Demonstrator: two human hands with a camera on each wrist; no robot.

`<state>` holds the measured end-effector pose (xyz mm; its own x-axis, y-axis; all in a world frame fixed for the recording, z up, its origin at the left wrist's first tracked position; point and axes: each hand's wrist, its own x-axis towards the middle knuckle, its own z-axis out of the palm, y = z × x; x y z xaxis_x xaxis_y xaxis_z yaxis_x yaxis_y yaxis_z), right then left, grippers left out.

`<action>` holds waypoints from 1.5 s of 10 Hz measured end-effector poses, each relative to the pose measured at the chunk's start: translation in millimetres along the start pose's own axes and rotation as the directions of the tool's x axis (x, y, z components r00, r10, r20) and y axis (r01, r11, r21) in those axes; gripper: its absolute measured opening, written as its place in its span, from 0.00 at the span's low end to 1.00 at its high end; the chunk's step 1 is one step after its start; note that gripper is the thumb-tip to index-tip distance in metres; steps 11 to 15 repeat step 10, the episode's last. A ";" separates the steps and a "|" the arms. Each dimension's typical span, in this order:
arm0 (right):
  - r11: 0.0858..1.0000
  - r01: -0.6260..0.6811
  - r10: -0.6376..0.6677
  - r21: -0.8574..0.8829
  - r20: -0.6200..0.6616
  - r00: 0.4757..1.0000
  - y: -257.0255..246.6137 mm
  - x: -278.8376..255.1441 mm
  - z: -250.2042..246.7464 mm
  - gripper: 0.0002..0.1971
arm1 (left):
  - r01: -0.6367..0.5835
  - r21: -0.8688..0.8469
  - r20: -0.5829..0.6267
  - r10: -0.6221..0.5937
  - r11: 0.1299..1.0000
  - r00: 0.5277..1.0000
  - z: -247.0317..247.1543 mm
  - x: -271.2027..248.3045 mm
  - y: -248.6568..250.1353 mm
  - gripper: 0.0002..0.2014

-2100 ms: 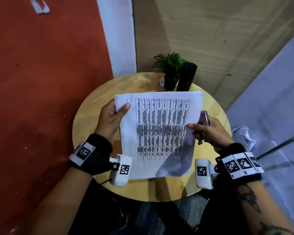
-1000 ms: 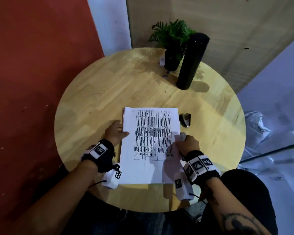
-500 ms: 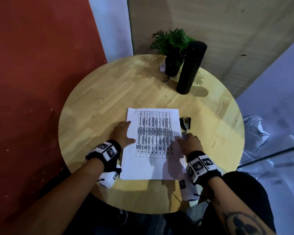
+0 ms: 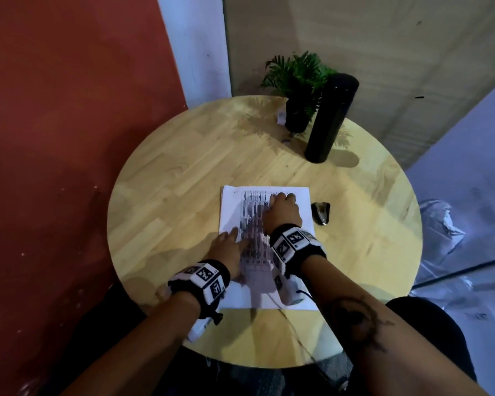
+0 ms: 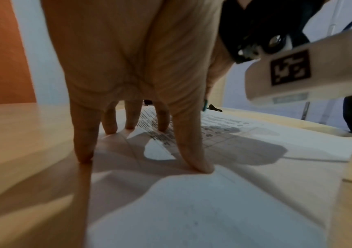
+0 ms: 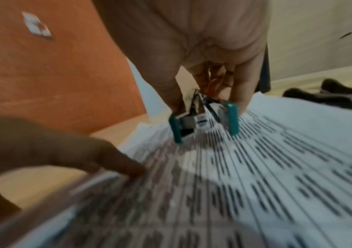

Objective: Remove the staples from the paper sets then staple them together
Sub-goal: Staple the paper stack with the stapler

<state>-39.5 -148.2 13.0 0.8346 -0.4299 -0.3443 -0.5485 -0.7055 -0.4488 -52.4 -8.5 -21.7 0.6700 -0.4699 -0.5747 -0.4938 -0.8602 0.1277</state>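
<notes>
A printed paper set point(image 4: 233, 208) point(image 5: 213, 209) point(image 6: 266, 167) lies flat on the round wooden table point(image 4: 177, 178). My left hand point(image 4: 231, 237) point(image 5: 136, 132) presses its left edge with straight, spread fingers, some on the sheet and one on the wood. My right hand point(image 4: 282, 200) point(image 6: 208, 100) is at the top of the sheet and pinches a teal staple remover point(image 6: 204, 120) between thumb and fingers. The remover's claws point at the page's far edge. A black stapler point(image 4: 320, 213) point(image 6: 327, 96) lies on the table just right of the paper.
A tall black flask point(image 4: 330, 118) and a small potted plant point(image 4: 297, 90) stand at the table's far side. A red wall point(image 4: 69, 138) is close on the left. Crumpled plastic point(image 4: 446, 224) lies on the floor to the right.
The paper was laid down and the stapler set beside it. My right hand has moved from the sheet's right edge up to its top. My left hand slid further onto the page.
</notes>
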 end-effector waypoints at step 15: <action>0.918 0.084 -0.076 -0.387 0.036 0.996 111.2 -150.5 39.0 0.21 | 0.129 -0.215 -0.161 -0.165 0.968 0.973 50.6 -78.2 28.7 0.19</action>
